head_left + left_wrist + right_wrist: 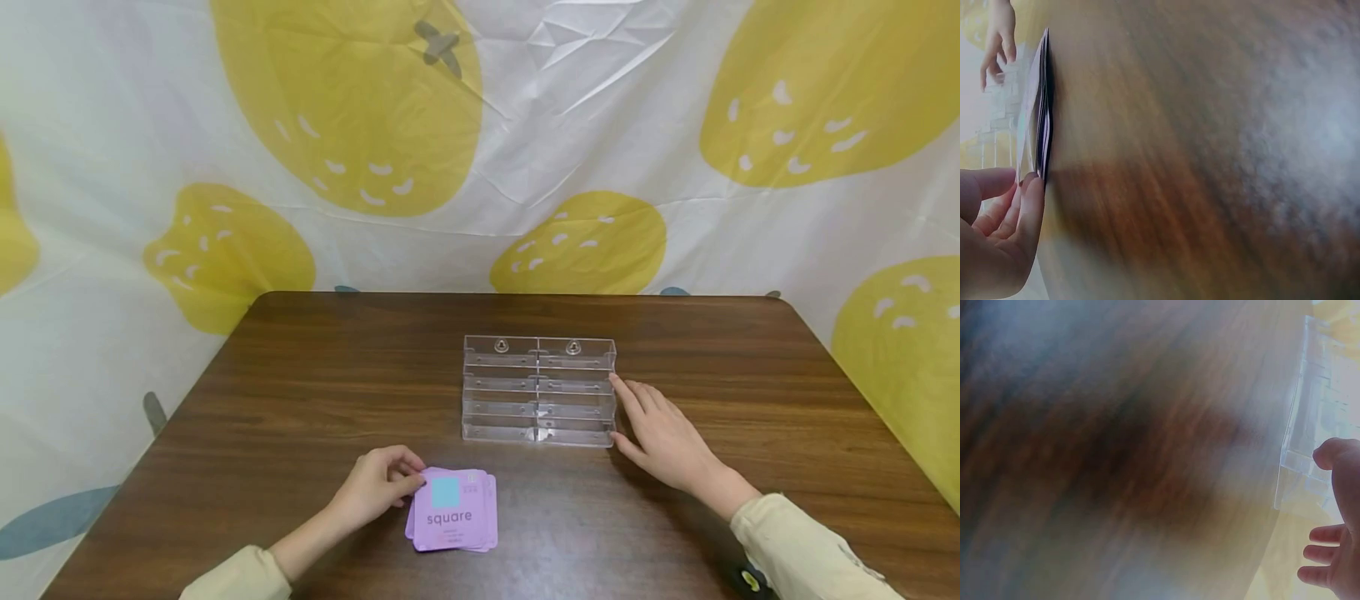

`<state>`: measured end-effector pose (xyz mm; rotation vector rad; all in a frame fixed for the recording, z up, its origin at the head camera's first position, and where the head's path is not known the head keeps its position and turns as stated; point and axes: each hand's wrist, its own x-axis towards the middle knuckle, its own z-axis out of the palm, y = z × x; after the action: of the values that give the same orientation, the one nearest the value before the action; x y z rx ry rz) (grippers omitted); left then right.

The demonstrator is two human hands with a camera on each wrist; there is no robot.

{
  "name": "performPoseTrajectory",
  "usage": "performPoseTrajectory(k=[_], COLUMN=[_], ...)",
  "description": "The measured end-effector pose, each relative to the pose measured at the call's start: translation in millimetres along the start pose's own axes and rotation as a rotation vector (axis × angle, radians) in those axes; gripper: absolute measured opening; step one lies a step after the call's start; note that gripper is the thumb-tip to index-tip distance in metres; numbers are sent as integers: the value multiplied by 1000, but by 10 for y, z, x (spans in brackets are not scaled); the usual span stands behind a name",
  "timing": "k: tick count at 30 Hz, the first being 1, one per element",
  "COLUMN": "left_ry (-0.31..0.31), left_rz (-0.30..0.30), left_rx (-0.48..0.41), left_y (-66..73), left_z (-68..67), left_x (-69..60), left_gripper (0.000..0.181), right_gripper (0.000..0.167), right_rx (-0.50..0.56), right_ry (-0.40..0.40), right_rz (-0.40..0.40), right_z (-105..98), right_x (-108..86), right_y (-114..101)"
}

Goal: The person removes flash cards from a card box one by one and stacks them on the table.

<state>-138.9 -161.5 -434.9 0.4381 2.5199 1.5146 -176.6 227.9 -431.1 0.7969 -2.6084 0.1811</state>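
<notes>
A small stack of purple cards lies near the front of the table, its top card printed with a teal square and the word "square". My left hand pinches the stack's left edge at the top card; in the left wrist view the thumb is on the face side and the edges fan slightly apart. How many cards it grips is unclear. Beyond stands a clear plastic rack with two columns of tiered pockets. My right hand rests against its right side, fingers extended and thumb near the lower corner.
The brown wooden table reaches back to a white curtain with yellow fruit prints. A small dark object shows beside the right sleeve at the front edge.
</notes>
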Motion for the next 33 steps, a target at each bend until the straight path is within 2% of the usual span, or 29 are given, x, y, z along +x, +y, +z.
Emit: performPoseTrajectory(k=[7,15,17,20,23,25,28,31,33], left_ry=[22,25,30,40,45,46,52,83,122], left_rz=[18,39,74,94,86,48,33,31,32], left_rx=[62,64,70,76,82,67,50,42,70], left_y=[2,-30,-48,-71,-67,-49,-20,2,11], left_z=[-8,-9,-8,-2,0,-4,-34,-94,-148], left_x=[-11,-1,-5,-3,-2,-4,-9,0,19], left_gripper=[10,10,9,8,8,10,12,12,11], right_gripper=[75,75,75,75,75,75,76,76,76], right_rx=[-31,-47,-46,-44,-43,-40,-40,-48,-59], right_ry=[17,28,29,32,35,34,26,14,3], right_rz=[0,-7,-10,-12,-14,-14,-9,2,10], right_z=[-14,2,7,16,26,30,29,21,11], right_x=[7,18,20,21,20,20,23,27,27], right_y=[-1,10,9,4,4,5,4,-2,-11])
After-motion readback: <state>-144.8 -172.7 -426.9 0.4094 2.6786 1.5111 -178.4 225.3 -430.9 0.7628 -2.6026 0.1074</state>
